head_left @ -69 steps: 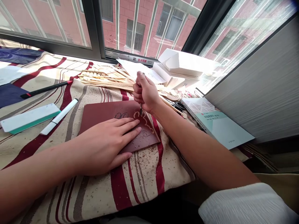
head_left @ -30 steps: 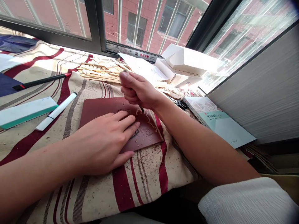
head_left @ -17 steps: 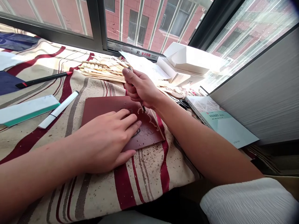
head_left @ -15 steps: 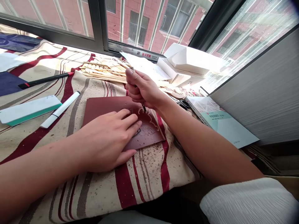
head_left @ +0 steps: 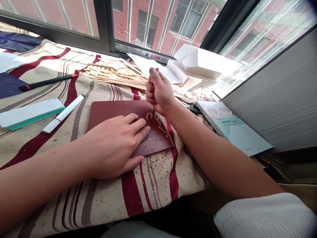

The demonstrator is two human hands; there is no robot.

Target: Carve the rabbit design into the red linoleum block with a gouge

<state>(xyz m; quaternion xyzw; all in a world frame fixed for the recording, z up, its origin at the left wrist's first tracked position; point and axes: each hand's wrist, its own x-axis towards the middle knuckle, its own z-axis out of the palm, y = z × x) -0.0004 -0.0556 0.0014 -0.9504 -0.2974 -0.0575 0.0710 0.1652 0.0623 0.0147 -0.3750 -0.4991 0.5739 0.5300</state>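
Note:
A dark red board (head_left: 109,110) lies on the striped cloth (head_left: 153,185), with a pale scrolled outline cut into its right part. My left hand (head_left: 115,145) rests flat on the board, fingers stretched out toward the carving. My right hand (head_left: 159,91) is closed in a fist round a thin carving tool (head_left: 154,110), held upright with its tip on the pale outline. Small chips are scattered over the board and the cloth.
A white marker (head_left: 63,114), a white and green block (head_left: 29,114) and a black and red pen (head_left: 46,82) lie at the left. Thin wooden strips (head_left: 116,74), papers and white boxes (head_left: 198,64) sit by the window. Scissors (head_left: 193,109) and a booklet (head_left: 232,130) lie at the right.
My right hand tilted the tool leftward, then brought it upright again with the tip back on the outline, slightly further right. My left hand stayed flat on the board.

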